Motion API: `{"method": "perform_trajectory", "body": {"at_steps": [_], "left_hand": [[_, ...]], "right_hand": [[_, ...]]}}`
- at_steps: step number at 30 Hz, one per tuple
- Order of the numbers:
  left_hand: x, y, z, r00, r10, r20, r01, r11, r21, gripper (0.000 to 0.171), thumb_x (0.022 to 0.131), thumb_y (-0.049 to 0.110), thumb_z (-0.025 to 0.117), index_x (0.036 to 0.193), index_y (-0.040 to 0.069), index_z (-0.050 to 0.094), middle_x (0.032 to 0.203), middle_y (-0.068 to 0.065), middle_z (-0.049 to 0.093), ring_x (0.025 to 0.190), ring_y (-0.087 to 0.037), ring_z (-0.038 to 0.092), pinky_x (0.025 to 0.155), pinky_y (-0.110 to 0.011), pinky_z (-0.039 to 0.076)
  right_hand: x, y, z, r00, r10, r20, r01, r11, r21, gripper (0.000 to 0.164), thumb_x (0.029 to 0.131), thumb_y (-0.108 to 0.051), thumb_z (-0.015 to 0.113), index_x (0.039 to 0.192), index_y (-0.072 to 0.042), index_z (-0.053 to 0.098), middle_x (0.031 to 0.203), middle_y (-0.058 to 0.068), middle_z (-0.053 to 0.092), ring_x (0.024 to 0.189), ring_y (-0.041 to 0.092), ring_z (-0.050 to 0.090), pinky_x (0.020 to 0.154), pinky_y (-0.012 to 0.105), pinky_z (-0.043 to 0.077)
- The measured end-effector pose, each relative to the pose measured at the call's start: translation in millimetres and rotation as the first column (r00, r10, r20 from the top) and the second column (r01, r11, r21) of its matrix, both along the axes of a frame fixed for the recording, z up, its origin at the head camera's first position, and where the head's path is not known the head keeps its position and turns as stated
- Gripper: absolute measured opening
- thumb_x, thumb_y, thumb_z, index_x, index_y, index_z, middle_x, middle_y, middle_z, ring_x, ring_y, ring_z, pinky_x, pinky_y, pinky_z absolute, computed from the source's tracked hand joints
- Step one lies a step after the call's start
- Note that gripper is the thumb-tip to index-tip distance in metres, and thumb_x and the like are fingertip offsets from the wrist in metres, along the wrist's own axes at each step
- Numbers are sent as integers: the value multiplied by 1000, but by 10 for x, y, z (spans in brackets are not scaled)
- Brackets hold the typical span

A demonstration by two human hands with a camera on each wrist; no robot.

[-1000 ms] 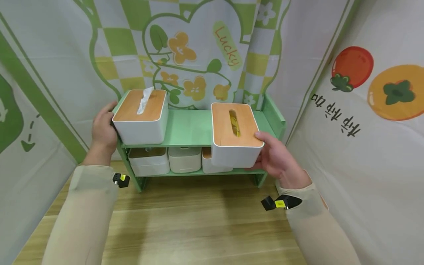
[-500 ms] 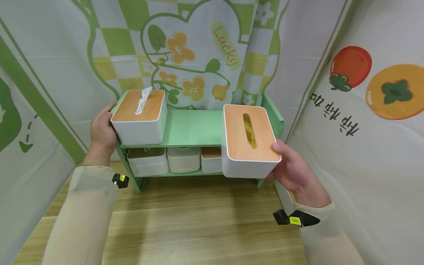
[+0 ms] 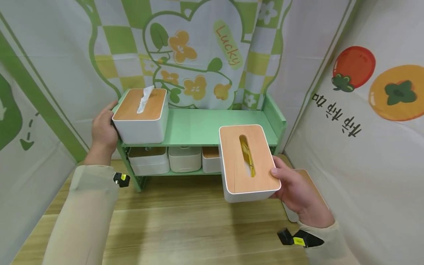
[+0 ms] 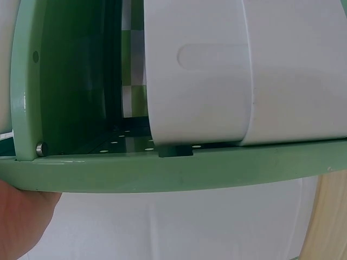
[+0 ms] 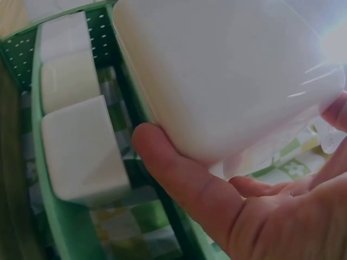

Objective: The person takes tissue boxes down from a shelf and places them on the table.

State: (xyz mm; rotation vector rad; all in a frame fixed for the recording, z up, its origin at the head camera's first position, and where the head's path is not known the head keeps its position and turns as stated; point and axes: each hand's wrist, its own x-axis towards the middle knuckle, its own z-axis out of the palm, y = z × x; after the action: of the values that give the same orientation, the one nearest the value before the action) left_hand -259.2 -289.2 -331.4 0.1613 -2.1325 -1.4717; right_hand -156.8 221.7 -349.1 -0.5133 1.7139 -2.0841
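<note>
Between right fingers (image 5: 184, 181), tissue box (image 3: 236, 162)

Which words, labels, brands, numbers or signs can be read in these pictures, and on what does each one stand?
"Lucky": on the green printed patch of the patterned cloth.
"柿柿如": it seems, three slanted characters on the right cloth wall.
Dashed arrow, no words: on the left cloth wall.
Yellow tags on the black wrist devices: too small to read.
Held tissue box: no text visible.
</note>
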Motion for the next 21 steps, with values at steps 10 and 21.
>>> {"method": "perform_trajectory", "body": {"at_steps": [10,21], "left_hand": [[-3,2,3,1000,-6,19,6,1000,-3,56,102,25,20,151,20,46,154,8,40,139,-6,30,114,-26,20],[-8,6,3,1000,-2,12,1,1000,28,56,102,24,20,150,22,48,155,7,40,137,-6,31,113,-24,22]], "right_hand": [[96,1,-194,998,21,52,-23,999,49,68,96,-16,38,156,-8,6,122,15,61,91,25,70,72,40,57],[218,23,-485,985,64,162,-76,995,70,75,99,-15,44,156,-8,-4,116,23,64,90,28,71,73,38,57]]}}
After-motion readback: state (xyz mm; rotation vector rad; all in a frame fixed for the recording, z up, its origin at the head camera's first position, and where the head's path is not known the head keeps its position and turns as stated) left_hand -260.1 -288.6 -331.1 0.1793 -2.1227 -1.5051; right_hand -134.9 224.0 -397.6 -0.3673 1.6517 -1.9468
